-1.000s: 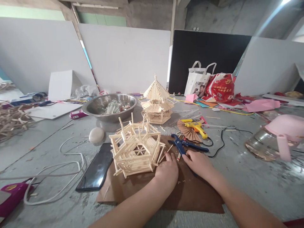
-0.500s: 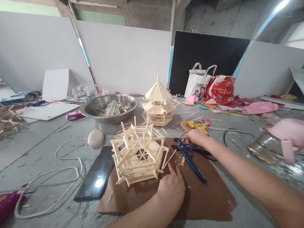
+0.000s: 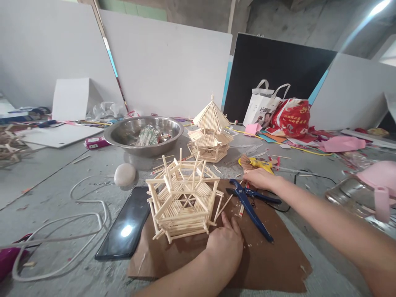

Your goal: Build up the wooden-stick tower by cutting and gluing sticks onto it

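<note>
A hexagonal frame of pale wooden sticks (image 3: 185, 212) stands on a brown board (image 3: 266, 264). My left hand (image 3: 227, 243) lies at its right side, fingers stretched forward, one fingertip by a thin slanting stick (image 3: 225, 205). Its thumb is hidden. Farther right, my right hand (image 3: 260, 178) reaches over the board's back edge with its fingers bent closed; what they hold, if anything, is hidden. Just behind it lie a yellow glue gun (image 3: 262, 165) and a brown fan-shaped piece (image 3: 246, 161). Blue-handled cutters (image 3: 250, 210) rest between my hands.
Behind the frame stands a stick pagoda (image 3: 211, 132), beside a steel basin (image 3: 144, 150) holding wrapped bundles. A phone (image 3: 123, 225), a round white object (image 3: 125, 175) and a looped white cable (image 3: 103, 206) lie left. A pink-lidded clear container (image 3: 355, 194) sits at right.
The view has shifted slightly, moving most things a little right or up in the picture. Both hands keep nearly the same places and poses.
</note>
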Tool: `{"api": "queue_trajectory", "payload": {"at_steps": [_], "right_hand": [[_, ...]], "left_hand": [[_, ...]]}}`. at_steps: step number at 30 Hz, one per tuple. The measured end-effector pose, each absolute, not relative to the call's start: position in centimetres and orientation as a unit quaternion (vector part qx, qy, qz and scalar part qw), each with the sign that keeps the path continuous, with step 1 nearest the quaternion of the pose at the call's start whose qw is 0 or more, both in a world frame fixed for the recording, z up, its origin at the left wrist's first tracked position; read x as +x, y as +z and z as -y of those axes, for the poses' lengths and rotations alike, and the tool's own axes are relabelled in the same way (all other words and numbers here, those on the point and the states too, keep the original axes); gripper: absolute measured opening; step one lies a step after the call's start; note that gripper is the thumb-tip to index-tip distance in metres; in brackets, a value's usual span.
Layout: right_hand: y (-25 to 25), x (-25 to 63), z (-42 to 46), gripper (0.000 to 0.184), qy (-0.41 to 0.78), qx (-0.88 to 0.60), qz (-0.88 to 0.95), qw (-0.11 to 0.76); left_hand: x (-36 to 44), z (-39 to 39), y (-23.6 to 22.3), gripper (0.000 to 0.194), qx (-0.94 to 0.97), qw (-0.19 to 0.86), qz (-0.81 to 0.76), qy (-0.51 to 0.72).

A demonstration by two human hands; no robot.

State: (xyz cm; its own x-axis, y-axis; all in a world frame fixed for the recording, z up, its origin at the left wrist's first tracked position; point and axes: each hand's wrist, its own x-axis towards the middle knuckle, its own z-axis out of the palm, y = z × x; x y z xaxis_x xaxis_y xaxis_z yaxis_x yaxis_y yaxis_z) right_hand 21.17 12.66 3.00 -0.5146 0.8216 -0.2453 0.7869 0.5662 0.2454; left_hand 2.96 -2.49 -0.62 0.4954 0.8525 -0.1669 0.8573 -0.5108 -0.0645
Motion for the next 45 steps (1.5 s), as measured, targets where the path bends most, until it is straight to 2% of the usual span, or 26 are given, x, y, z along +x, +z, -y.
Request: {"api": "queue_trajectory", "payload": {"at_steps": [10, 15, 18, 22, 24, 27, 29, 32, 35, 39, 45], "right_hand": [[3.4, 20.9, -12.5, 0.027, 0.032, 0.456, -0.876, 0.157], [3.3, 21.0, -12.6, 0.020, -0.008, 0.466, -0.875, 0.134], [3.1, 21.2, -12.8, 0.018, -0.038, 0.480, -0.871, 0.098], [3.3, 21.5, -12.8, 0.012, -0.099, 0.500, -0.861, 0.009], [3.7, 21.4, -12.6, 0.010, -0.145, 0.508, -0.848, -0.046], [4.6, 20.9, -11.7, 0.024, -0.216, 0.511, -0.824, -0.116], [5.2, 20.5, -11.0, 0.027, -0.330, 0.493, -0.783, -0.185], [6.1, 19.8, -10.1, 0.026, -0.570, 0.428, -0.637, -0.293], [6.6, 19.3, -9.6, 0.024, -0.665, 0.398, -0.544, -0.323], [6.5, 18.9, -9.3, 0.022, -0.634, 0.411, -0.579, -0.306], [4.5, 19.5, -10.6, 0.022, -0.254, 0.553, -0.777, -0.165]], "left_hand": [[2.9, 2.5, -0.2, 0.051, 0.863, 0.020, -0.496, -0.096], [2.8, 2.5, 0.1, 0.050, 0.860, 0.029, -0.500, -0.096], [2.8, 2.4, 0.0, 0.051, 0.861, 0.029, -0.498, -0.095], [2.8, 2.5, -0.3, 0.051, 0.860, 0.031, -0.501, -0.092], [2.8, 2.5, -0.4, 0.049, 0.861, 0.026, -0.500, -0.091], [2.7, 2.5, -0.5, 0.049, 0.863, 0.016, -0.497, -0.088], [2.7, 2.5, -0.5, 0.049, 0.866, 0.012, -0.492, -0.084], [2.7, 2.5, -0.5, 0.049, 0.868, 0.010, -0.491, -0.079], [2.7, 2.5, -0.4, 0.047, 0.868, 0.006, -0.492, -0.074], [2.7, 2.5, -0.5, 0.048, 0.865, 0.009, -0.496, -0.078], [2.7, 2.5, -0.6, 0.047, 0.865, 0.012, -0.493, -0.087]]}}
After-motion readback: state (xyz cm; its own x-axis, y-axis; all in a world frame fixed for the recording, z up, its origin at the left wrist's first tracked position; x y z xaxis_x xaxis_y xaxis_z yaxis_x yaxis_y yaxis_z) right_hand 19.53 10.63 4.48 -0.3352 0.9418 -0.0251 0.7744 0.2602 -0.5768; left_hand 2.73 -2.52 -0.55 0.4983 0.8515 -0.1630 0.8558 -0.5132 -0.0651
